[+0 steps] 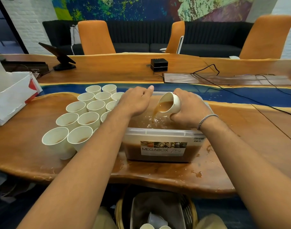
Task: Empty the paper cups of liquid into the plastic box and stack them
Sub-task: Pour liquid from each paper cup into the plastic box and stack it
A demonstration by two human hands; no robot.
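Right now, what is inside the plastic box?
Brown liquid, splashing where the right hand pours more from a tilted paper cup. The left hand hides the far left part of the plastic box.

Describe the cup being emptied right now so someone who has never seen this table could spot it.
Start at the clear plastic box in the middle of the wooden table. Over its far right part, the right hand grips one white paper cup. Unlike the upright cups clustered left of the box, this one is tipped, pouring brown liquid.
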